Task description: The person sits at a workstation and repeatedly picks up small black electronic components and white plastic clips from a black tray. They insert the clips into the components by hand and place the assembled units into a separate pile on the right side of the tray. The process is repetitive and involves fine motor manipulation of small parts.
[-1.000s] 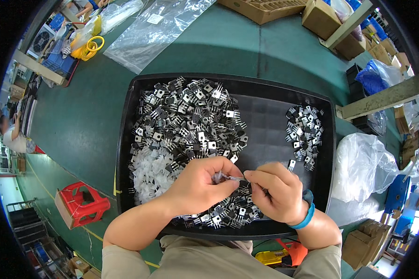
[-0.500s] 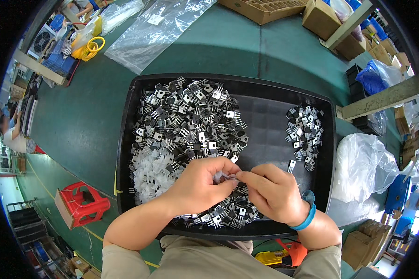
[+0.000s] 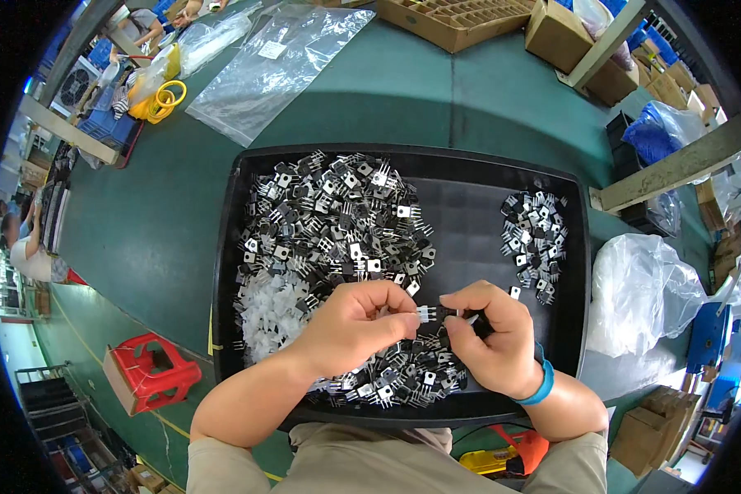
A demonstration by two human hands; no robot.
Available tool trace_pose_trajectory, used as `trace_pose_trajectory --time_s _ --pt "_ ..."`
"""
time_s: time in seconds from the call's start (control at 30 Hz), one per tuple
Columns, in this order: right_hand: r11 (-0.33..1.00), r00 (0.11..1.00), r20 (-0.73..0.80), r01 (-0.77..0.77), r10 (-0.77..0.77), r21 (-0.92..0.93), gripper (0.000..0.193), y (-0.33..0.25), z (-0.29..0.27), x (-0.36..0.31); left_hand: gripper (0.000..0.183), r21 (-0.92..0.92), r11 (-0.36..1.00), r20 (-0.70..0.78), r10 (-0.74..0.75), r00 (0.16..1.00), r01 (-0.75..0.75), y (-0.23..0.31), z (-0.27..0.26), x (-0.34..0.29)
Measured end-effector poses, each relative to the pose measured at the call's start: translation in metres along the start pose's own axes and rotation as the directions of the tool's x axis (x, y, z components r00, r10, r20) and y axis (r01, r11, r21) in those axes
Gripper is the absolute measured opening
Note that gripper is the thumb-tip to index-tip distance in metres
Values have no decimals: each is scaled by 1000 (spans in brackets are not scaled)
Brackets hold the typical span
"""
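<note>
Over the front part of a black tray (image 3: 580,329), my two hands meet at the fingertips. My left hand (image 3: 362,323) pinches a small white plastic piece (image 3: 425,314), its far end hidden by the fingers. A black three-legged transistor (image 3: 443,313) is held between thumb and forefinger of my right hand (image 3: 498,337), its legs toward the white piece. The two parts appear to touch; how far they fit together I cannot tell. Beneath and behind lies a big heap of loose transistors (image 3: 337,214). White plastic pieces (image 3: 271,309) are piled at the tray's left front.
A smaller group of transistors (image 3: 535,239) lies at the tray's right side. Beyond the tray are a flat clear bag (image 3: 280,70) and a divided cardboard box (image 3: 461,25). A clear plastic bag (image 3: 634,296) stands at right, a red stool (image 3: 152,375) at left. Other people sit far left.
My hands have drawn slightly apart, and the white piece and transistor now show between them. The right hand's fingers have spread around the transistor. The view has shifted a little.
</note>
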State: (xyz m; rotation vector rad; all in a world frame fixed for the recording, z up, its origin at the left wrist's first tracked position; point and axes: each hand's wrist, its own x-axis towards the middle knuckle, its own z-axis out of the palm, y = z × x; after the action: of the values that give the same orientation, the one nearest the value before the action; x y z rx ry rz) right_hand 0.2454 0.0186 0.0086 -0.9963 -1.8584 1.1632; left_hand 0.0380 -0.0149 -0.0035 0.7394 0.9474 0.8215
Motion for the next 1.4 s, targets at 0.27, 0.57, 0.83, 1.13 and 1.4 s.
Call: trace_pose_trajectory --time_s 0.27,0.57,0.83,1.13,1.4 --pt "1000 997 72 -18 17 12 19 -2 1 0 9 26 999 -30 -29 999 29 3 2 -2" --pt "808 930 184 -367 317 462 19 7 2 -1 10 19 999 -41 -46 998 47 2 1 -2" --pt "628 759 431 -648 488 431 13 13 -3 12 18 -180 978 21 -100 995 102 5 -4 1" --pt "892 827 539 113 160 -438 21 34 10 -1 17 -140 989 -57 37 998 -44 1 2 4" --pt "960 781 593 -31 197 -278 16 27 7 3 9 -148 988 -41 30 999 -36 1 -1 5"
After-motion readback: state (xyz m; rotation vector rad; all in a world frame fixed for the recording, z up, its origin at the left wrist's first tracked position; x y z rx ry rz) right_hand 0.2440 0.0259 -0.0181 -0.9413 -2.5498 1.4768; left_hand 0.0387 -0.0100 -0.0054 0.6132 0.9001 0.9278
